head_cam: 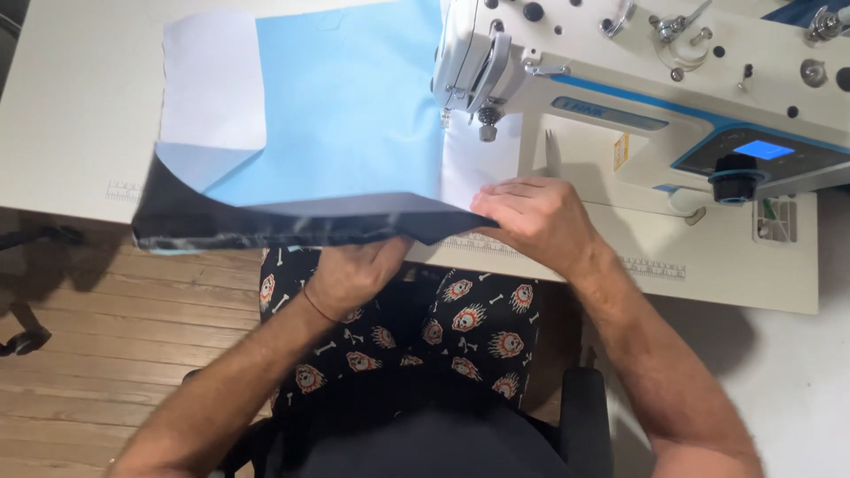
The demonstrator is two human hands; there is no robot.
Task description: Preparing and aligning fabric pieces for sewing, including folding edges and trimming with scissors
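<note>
We are gripping the near edge of the light blue fabric sheet with black backing [345, 115] in our left hand [354, 270], pinched from below at the white counter [62, 115] edge. Our right hand [531, 217] is pressing it flat, fingers together, before the white sewing machine [637, 80]; keeping the layers aligned and taut matters.

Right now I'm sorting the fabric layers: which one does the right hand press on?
The right hand presses the white layer beside the needle, not the light blue layer farther left or the black layer hanging over the table edge.
</note>
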